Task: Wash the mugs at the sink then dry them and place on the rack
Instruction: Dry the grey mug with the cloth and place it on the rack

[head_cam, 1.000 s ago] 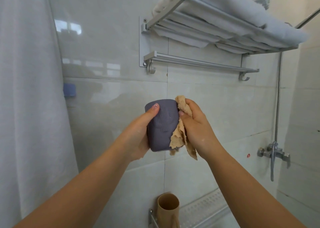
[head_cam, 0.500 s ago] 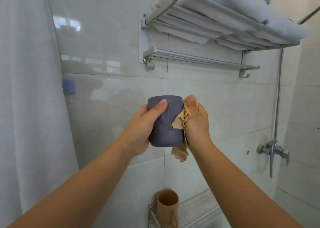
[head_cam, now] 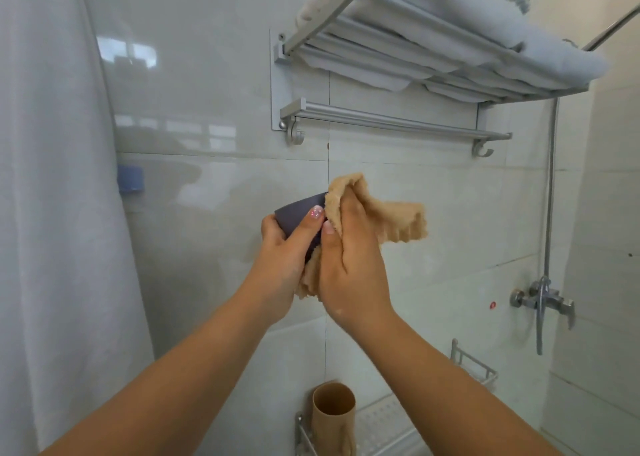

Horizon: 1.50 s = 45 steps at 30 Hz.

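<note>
Two hands: both raised at frame centre, as I see it from the head view.
Left hand [head_cam: 282,248]: fingers and thumb curled round the purple mug [head_cam: 300,214], gripping its tilted body.
Right hand [head_cam: 349,265]: clutching the tan cloth [head_cam: 391,220], pressing it against the mug from 3 o'clock.
Purple mug: held in mid-air, largely covered by cloth and fingers.
Tan mug [head_cam: 334,409]: upright on the wire rack [head_cam: 474,365] at 6 o'clock.
Towel shelf [head_cam: 398,123]: at 12 o'clock, carrying folded white towels [head_cam: 485,30].
Shower valve [head_cam: 540,300]: at 3 o'clock.
</note>
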Each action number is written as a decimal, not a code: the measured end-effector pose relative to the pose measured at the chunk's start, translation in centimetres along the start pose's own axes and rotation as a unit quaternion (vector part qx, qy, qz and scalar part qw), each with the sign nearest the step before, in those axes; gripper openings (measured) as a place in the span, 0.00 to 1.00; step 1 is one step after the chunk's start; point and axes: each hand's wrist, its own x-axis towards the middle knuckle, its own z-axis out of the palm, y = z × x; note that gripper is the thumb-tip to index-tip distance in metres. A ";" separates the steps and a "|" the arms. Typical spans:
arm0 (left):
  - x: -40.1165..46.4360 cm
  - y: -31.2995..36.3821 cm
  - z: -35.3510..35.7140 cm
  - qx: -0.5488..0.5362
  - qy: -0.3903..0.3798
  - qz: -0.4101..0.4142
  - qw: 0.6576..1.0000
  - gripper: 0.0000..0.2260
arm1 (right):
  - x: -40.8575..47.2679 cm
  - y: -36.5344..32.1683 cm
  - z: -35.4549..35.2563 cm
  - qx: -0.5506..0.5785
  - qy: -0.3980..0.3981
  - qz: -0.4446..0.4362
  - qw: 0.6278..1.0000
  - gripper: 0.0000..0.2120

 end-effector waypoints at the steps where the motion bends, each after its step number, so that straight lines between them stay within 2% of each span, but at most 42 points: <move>1: 0.0 0.0 -0.1 0.001 0.000 0.003 1.000 0.17 | 0.4 0.2 -0.4 0.013 -0.008 -0.003 1.000 0.24; 2: 0.0 0.0 0.0 0.009 -0.002 0.006 1.000 0.16 | 1.0 0.4 -0.8 0.028 -0.008 0.009 1.000 0.22; 6: -0.5 -0.6 0.5 0.041 0.002 0.012 0.999 0.17 | 2.2 0.7 -1.3 0.132 0.009 0.168 0.977 0.17; 7: -0.5 -0.6 0.6 0.037 0.007 0.012 0.999 0.18 | 1.6 0.4 -0.9 0.125 0.017 0.160 0.979 0.17; 10: -0.2 -0.6 0.6 0.020 0.018 -0.002 1.000 0.19 | -0.6 -0.5 0.8 0.044 0.015 0.054 0.997 0.25; 12: -0.2 -0.5 0.6 0.006 0.016 -0.017 1.000 0.20 | -1.0 -0.4 1.2 -0.001 0.004 0.020 1.000 0.28; 18: 1.0 0.6 -0.2 -0.015 0.047 -0.023 0.999 0.29 | -1.2 -0.6 1.1 -0.118 -0.023 -0.080 0.990 0.25; 21: 0.7 0.9 0.3 -0.010 0.054 -0.014 0.998 0.23 | -0.2 0.3 0.4 0.004 0.003 0.017 1.000 0.26; 24: 0.3 1.2 1.0 -0.031 0.046 -0.009 0.998 0.20 | 0.4 0.5 0.6 0.101 0.031 0.113 0.988 0.30; 26: 0.2 1.1 1.3 -0.038 0.050 0.011 0.998 0.19 | 0.3 0.1 0.6 0.149 0.057 0.144 0.977 0.27; 28: 0.2 1.1 1.4 -0.043 0.055 0.030 0.997 0.19 | 0.2 -0.4 0.8 0.208 0.086 0.181 0.957 0.22; 32: 0.4 1.6 1.3 -0.058 0.048 0.066 0.995 0.16 | -0.3 -1.7 1.7 0.284 0.110 0.254 0.918 0.30; 33: 0.4 1.7 1.4 -0.052 0.048 0.073 0.995 0.14 | 0.2 -2.1 1.5 0.303 0.110 0.289 0.901 0.27; 35: 0.4 1.6 1.3 -0.038 0.049 0.086 0.994 0.10 | 1.6 -1.9 0.6 0.375 0.105 0.373 0.842 0.18; 36: 0.4 1.5 1.3 -0.039 0.048 0.092 0.994 0.10 | 2.2 -1.8 -0.1 0.419 0.102 0.407 0.805 0.17; 38: 0.4 1.4 1.3 -0.052 0.038 0.098 0.993 0.14 | 2.7 -1.4 -1.2 0.510 0.086 0.437 0.736 0.14; 39: 0.4 1.4 1.3 -0.061 0.030 0.101 0.993 0.17 | 2.7 -1.5 -1.6 0.544 0.068 0.437 0.713 0.14; 42: 0.2 1.3 1.6 -0.011 0.027 0.160 0.987 0.20 | 1.9 -1.5 -1.9 0.574 0.005 0.452 0.683 0.16; 45: 0.3 1.0 1.7 0.079 0.010 0.228 0.970 0.26 | 1.7 -1.8 -2.4 0.582 -0.030 0.452 0.675 0.14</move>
